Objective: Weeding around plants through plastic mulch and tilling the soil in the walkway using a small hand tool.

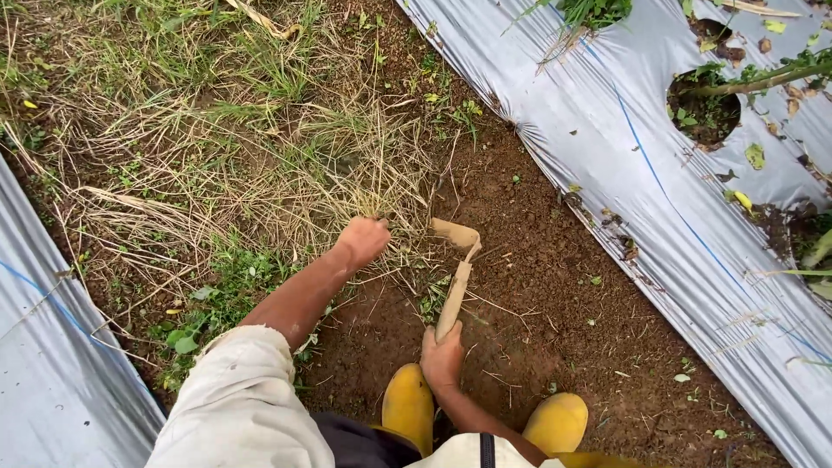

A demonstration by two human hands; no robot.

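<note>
My left hand (pixel 364 239) is closed around a clump of dry grass (pixel 381 178) rooted in the soil between two plastic-covered beds. My right hand (pixel 443 355) grips the wooden handle of a small hand sickle (pixel 457 277), whose muddy curved blade lies at the base of the grass, just right of my left hand. My two yellow rubber boots (pixel 409 406) stand on the bare brown soil (pixel 537 286) right below the right hand.
Silver plastic mulch sheeting (pixel 659 191) runs diagonally along the right, with a planting hole (pixel 704 108) holding green stems. Another strip of sheeting (pixel 43 373) lies at the lower left. Green weeds and dry grass (pixel 173 130) cover the ground at upper left.
</note>
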